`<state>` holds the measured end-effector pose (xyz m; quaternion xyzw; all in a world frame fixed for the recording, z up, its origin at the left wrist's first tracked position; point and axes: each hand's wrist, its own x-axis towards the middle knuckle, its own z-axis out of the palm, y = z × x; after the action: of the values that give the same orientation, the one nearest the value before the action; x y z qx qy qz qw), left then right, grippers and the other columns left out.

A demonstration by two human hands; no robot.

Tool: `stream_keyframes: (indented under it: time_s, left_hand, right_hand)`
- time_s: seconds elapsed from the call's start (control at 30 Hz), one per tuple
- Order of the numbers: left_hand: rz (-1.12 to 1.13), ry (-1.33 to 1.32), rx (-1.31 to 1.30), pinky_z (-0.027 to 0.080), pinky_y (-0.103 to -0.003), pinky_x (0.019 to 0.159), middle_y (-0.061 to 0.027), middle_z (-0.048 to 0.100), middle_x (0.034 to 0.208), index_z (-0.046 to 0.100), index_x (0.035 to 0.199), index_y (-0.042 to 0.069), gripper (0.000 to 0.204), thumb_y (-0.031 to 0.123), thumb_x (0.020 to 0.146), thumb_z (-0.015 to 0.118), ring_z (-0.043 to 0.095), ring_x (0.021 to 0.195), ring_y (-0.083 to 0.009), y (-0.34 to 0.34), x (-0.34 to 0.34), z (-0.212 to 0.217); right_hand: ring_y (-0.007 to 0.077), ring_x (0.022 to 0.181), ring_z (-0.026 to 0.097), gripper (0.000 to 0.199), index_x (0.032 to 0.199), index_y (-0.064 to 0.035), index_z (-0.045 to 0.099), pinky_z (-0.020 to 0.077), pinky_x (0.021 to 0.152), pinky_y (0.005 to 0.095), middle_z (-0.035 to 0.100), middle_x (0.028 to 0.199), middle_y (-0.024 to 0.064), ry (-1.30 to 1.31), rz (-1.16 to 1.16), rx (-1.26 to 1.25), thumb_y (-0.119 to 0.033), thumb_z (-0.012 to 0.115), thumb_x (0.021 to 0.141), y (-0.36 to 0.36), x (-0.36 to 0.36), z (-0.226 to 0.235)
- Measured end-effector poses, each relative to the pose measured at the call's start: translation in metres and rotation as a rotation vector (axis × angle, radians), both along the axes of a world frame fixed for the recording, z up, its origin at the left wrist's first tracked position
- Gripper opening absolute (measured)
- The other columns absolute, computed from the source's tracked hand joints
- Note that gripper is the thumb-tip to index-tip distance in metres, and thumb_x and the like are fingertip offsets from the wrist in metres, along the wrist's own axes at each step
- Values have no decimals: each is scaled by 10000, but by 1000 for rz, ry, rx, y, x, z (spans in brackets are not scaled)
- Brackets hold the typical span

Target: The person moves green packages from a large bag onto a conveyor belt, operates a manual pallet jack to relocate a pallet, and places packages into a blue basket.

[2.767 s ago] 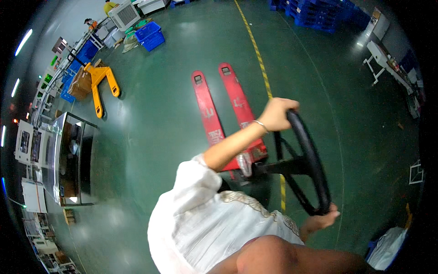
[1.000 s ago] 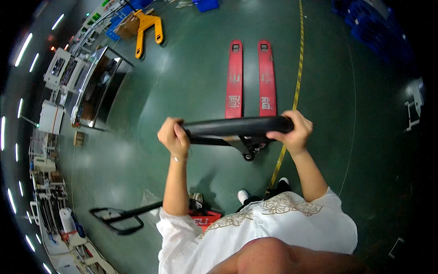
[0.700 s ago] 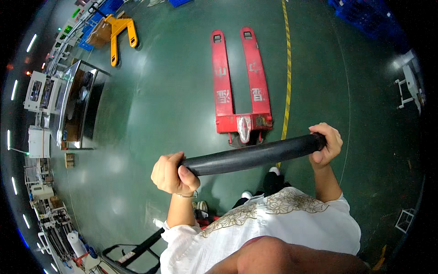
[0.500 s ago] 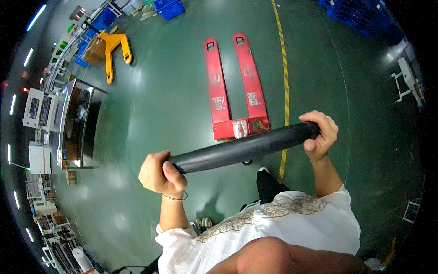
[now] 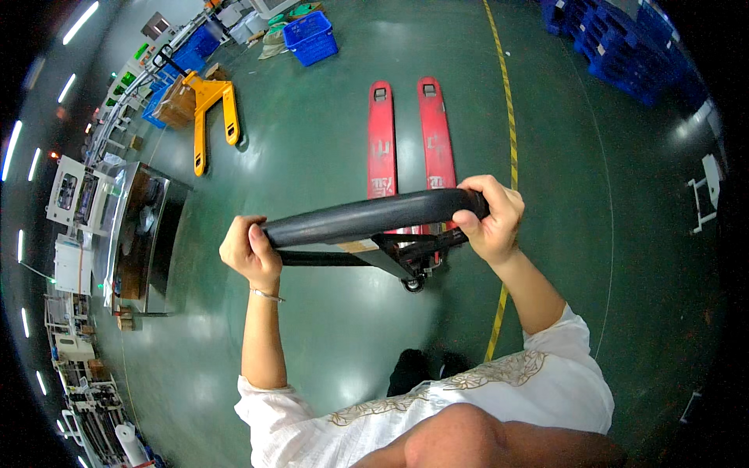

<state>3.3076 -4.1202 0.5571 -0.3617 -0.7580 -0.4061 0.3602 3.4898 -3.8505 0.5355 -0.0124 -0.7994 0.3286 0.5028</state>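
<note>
Both hands grip the black handle [image 5: 359, 218] of a pallet jack. My left hand [image 5: 251, 251] is closed round its left end, and my right hand [image 5: 495, 218] wraps the right end. The handle tilts slightly, its right end farther away. Beyond it the red forks [image 5: 382, 140] of the pallet jack lie low over the floor, pointing away from me with nothing on them. A small wheel [image 5: 413, 285] shows beneath the handle. The handle and my right hand hide part of the jack's base.
A yellow pallet jack [image 5: 209, 101] stands at the far left by cardboard boxes [image 5: 176, 105]. A blue crate [image 5: 310, 39] sits farther back. Blue pallets [image 5: 616, 47] are stacked at the far right. A metal table [image 5: 160, 242] lines the left. Yellow-black tape [image 5: 509, 109] runs along the floor.
The handle has swung away from me and both arms reach out farther. Its lower frame and the wheel now show more. The surroundings have shifted slightly right and down in view.
</note>
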Motion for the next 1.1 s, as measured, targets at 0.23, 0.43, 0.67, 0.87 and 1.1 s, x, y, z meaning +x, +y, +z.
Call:
stream_keyframes:
  time_s: [0.23, 0.43, 0.67, 0.87, 1.1]
  left_hand:
    - [-56, 23, 28, 349, -289, 467, -98, 467, 548, 579, 695, -5, 327, 234, 879, 452, 469, 470, -194, 137, -205, 3]
    - [-188, 25, -4, 396, -314, 484, -124, 502, 574, 575, 701, 4, 277, 208, 857, 469, 516, 493, -264, 272, -404, -10]
    - [-310, 50, 9, 400, -338, 498, -138, 494, 587, 567, 702, 3, 236, 169, 833, 462, 515, 505, -280, 482, -613, 2]
    - [-279, -34, 19, 410, -342, 515, -126, 513, 611, 550, 678, 37, 173, 141, 811, 515, 525, 532, -280, 664, -746, 1]
    - [-118, 5, 17, 388, -362, 487, -98, 491, 587, 531, 647, 71, 180, 166, 794, 571, 504, 509, -277, 852, -916, -5]
  right_hand:
    - [197, 505, 553, 463, 778, -18, 557, 418, 479, 285, 535, 590, 83, 20, -74, -31, -471, 638, 822, 124, -194, 4]
    - [244, 529, 582, 423, 787, -34, 561, 428, 487, 319, 549, 605, 98, -7, -154, -13, -447, 650, 816, 241, -361, -6]
    - [270, 535, 589, 363, 789, -51, 559, 431, 487, 340, 552, 599, 100, 26, -344, -25, -398, 667, 810, 412, -541, 4]
    - [280, 548, 578, 350, 793, -28, 558, 420, 509, 342, 541, 610, 112, -6, -297, -37, -369, 618, 842, 610, -683, 6]
    - [231, 543, 549, 409, 803, -9, 551, 390, 516, 328, 484, 583, 104, 1, -174, -48, -402, 506, 908, 834, -896, -7]
